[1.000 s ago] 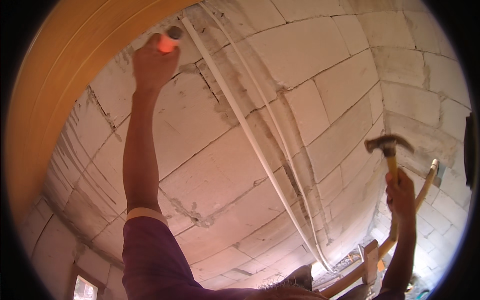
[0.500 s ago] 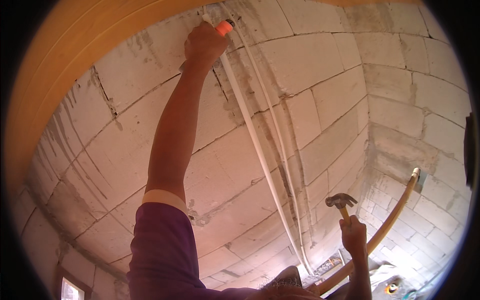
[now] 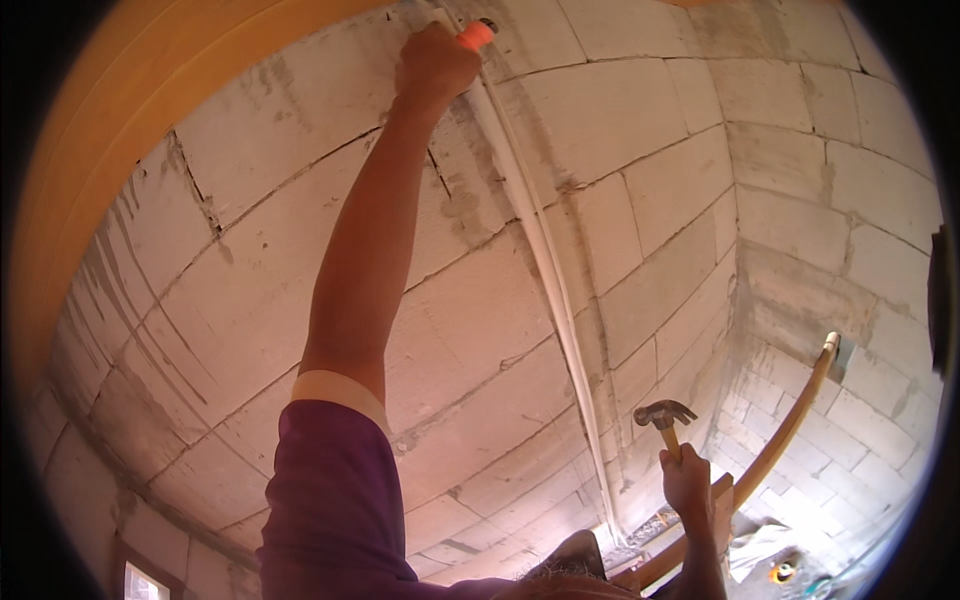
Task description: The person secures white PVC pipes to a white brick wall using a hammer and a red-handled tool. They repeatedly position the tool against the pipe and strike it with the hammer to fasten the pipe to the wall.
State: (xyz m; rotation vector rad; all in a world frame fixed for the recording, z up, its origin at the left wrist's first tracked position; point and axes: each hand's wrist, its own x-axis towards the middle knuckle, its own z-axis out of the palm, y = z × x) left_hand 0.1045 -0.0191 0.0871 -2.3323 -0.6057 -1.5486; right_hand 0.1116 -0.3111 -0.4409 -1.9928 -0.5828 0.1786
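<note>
Up at the top of the block wall, my left hand point(image 3: 437, 65) is closed around an orange-red handle point(image 3: 476, 36) with a dark end. What the handle belongs to is hidden by the fingers. A long white pipe point(image 3: 540, 240) runs down the wall from beside that hand, and a thin pale line lies close along its right side. Whether the hand also grips the pipe cannot be told. Lower right, my right hand point(image 3: 688, 484) grips a claw hammer point(image 3: 664, 412) by its wooden handle, head up and apart from the wall.
Pale block walls point(image 3: 640, 110) meet in a corner at the right. A long yellow-brown pole point(image 3: 790, 425) with a white tip slants past the right arm. Orange-brown boards point(image 3: 110, 130) border the upper left. A small window point(image 3: 145, 582) sits lower left; an orange round item point(image 3: 783, 572) lies lower right.
My left hand has shifted slightly right and up. The white pipe has moved right, close against the thin line. My right hand and the hammer have moved a little left and down.
</note>
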